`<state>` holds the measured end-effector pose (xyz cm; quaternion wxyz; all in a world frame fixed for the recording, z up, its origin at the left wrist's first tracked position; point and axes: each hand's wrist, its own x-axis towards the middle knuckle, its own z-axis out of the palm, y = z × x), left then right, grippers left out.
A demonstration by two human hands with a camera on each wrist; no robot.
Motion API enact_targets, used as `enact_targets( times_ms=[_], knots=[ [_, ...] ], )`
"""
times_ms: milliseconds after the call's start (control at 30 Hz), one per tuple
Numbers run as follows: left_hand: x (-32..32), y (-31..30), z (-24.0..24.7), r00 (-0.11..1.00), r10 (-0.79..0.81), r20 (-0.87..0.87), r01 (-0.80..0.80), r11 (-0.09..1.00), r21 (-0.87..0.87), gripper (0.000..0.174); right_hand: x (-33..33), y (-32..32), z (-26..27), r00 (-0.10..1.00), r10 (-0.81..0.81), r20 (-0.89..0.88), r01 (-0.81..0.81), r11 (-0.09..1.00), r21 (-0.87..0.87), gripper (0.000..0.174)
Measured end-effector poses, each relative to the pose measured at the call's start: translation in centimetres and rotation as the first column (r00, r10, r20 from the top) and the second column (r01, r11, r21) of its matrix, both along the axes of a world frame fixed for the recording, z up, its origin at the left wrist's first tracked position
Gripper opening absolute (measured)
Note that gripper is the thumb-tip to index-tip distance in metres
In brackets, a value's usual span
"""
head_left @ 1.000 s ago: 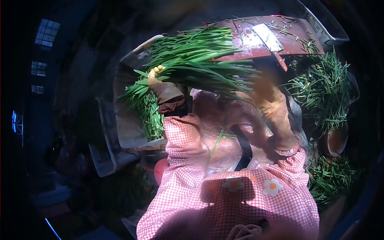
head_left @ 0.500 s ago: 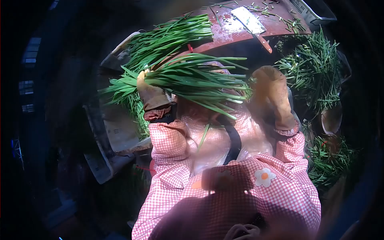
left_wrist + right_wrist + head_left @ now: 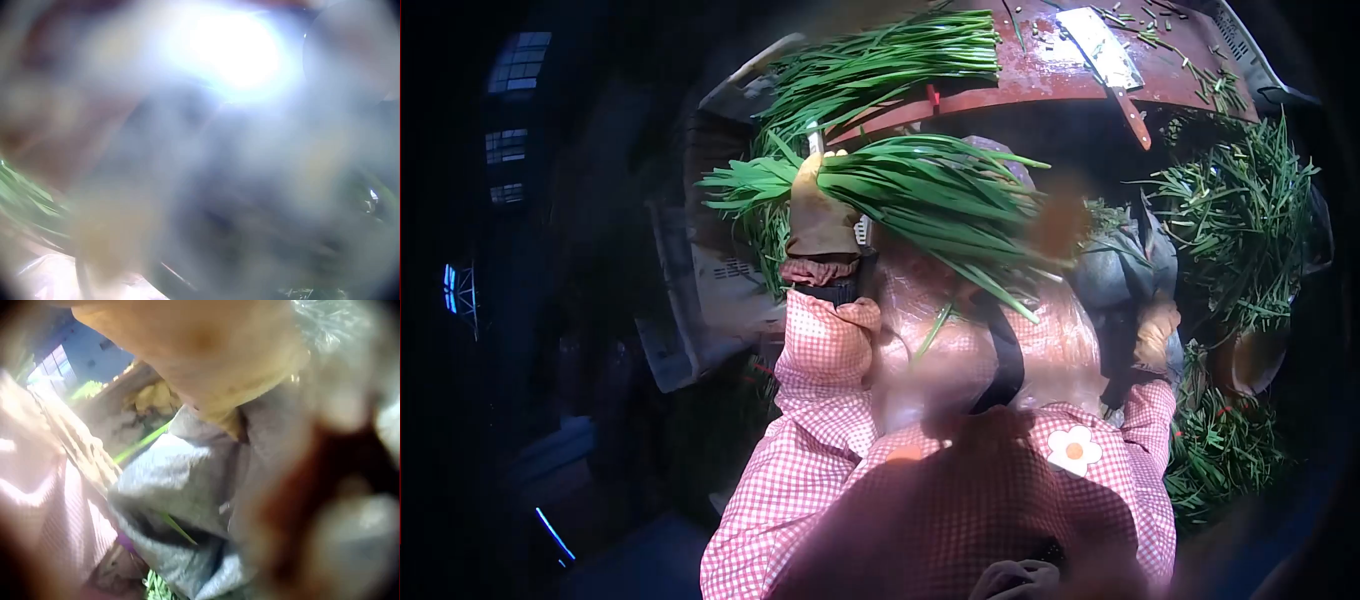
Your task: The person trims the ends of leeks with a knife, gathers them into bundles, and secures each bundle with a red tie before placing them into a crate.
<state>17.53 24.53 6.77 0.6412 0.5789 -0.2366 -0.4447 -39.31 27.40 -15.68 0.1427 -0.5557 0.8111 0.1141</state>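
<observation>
My gloved left hand [image 3: 818, 200] grips a thick bunch of long green chives [image 3: 940, 195] near its cut end, holding it level over my lap. My gloved right hand [image 3: 1155, 335] is low at my right side against a grey plastic sack [image 3: 1115, 275]; how its fingers lie is not clear. In the right wrist view the tan glove [image 3: 206, 356] fills the top, with the grey sack [image 3: 181, 506] just under it. The left wrist view is all blur.
A red cutting board [image 3: 1040, 75] lies ahead with a cleaver [image 3: 1105, 50] and chive scraps on it, and another chive bunch [image 3: 880, 65] at its left end. Loose chives [image 3: 1240, 230] pile up at the right. A pale crate [image 3: 710, 290] stands at the left.
My right hand has let go of the leafy end of the bunch and dropped down to the grey sack at my right. The left hand still holds the bunch, now slightly higher.
</observation>
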Motion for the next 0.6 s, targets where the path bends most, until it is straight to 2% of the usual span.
enact_targets(
  times_ms=[33, 67, 100, 133, 167, 200, 233, 300, 333, 367, 433, 467, 533, 567, 600],
  knots=[
    [-1.8, 0.1, 1.4, 0.975, 0.1, -0.196, -0.106, 0.994, -0.02, 0.019, 0.4, 0.1, 4.3, 0.973, 0.055, 0.223, -0.044, 0.997, -0.057, 0.025],
    [-3.3, 0.5, 3.5, 0.831, 0.209, -0.515, -0.234, 0.972, 0.017, 0.014, -0.4, -0.7, 5.6, 0.94, 0.054, 0.335, -0.06, 0.998, 0.006, 0.029],
    [-2.0, 1.0, 2.6, 0.767, 0.198, -0.611, -0.237, 0.971, 0.017, 0.01, -0.1, -1.3, 5.0, 0.946, 0.111, 0.306, -0.098, 0.994, -0.056, 0.036],
    [-5.3, 1.4, 4.2, 0.871, 0.163, -0.463, -0.198, 0.98, -0.028, 0.013, -1.1, -0.4, 8.5, 0.823, 0.165, 0.543, 0.046, 0.934, -0.353, 0.041],
    [-5.1, 0.7, 2.4, 0.84, 0.189, -0.508, -0.207, 0.978, 0.021, 0.011, 1.0, -1.3, 15.6, 0.696, 0.181, 0.695, 0.029, 0.96, -0.279, 0.038],
    [-4.1, -0.1, 0.2, 0.807, 0.209, -0.552, -0.206, 0.976, 0.068, 0.01, 1.6, -1.9, 19.3, 0.58, 0.22, 0.784, 0.041, 0.954, -0.298, 0.04],
    [-3.5, 0.1, -1.1, 0.777, 0.136, -0.614, -0.133, 0.99, 0.051, 0.01, 2.5, -2.3, 22.4, 0.489, 0.084, 0.868, 0.135, 0.976, -0.171, 0.04],
    [-4.2, -1.3, -1.2, 0.803, 0.214, -0.556, -0.186, 0.977, 0.107, 0.011, 3.4, -3.0, 25.9, 0.523, 0.158, 0.838, 0.119, 0.96, -0.255, 0.043],
    [-4.4, -1.6, -1.2, 0.811, 0.252, -0.528, -0.217, 0.968, 0.129, 0.012, 4.4, -3.2, 27.4, 0.565, 0.302, 0.768, 0.037, 0.92, -0.389, 0.043],
    [-4.0, -1.2, -1.9, 0.854, 0.101, -0.51, -0.119, 0.993, -0.002, 0.013, 5.5, -3.4, 29.0, 0.601, 0.434, 0.671, -0.043, 0.856, -0.515, 0.044],
    [-5.0, -1.1, 0.3, 0.852, 0.127, -0.508, -0.119, 0.992, 0.047, 0.013, 10.3, -3.1, 33.4, 0.625, 0.702, 0.341, -0.289, 0.614, -0.735, 0.043],
    [-5.4, -0.9, 0.9, 0.85, 0.141, -0.507, -0.12, 0.99, 0.073, 0.012, 12.2, -3.0, 34.6, 0.539, 0.763, 0.357, -0.238, 0.544, -0.805, 0.044],
    [-4.3, -1.5, -2.0, 0.81, 0.11, -0.577, -0.113, 0.993, 0.03, 0.009, 15.5, -2.7, 36.6, 0.346, 0.871, 0.349, -0.104, 0.406, -0.908, 0.048],
    [-3.7, -2.0, -3.3, 0.798, 0.087, -0.597, -0.099, 0.995, 0.012, 0.009, 17.1, -2.4, 37.9, 0.356, 0.868, 0.346, -0.116, 0.409, -0.905, 0.056],
    [-3.5, -2.0, -3.3, 0.787, 0.06, -0.614, -0.084, 0.996, -0.01, 0.009, 18.8, -1.6, 38.2, 0.363, 0.869, 0.336, -0.133, 0.405, -0.905, 0.054]
  ],
)
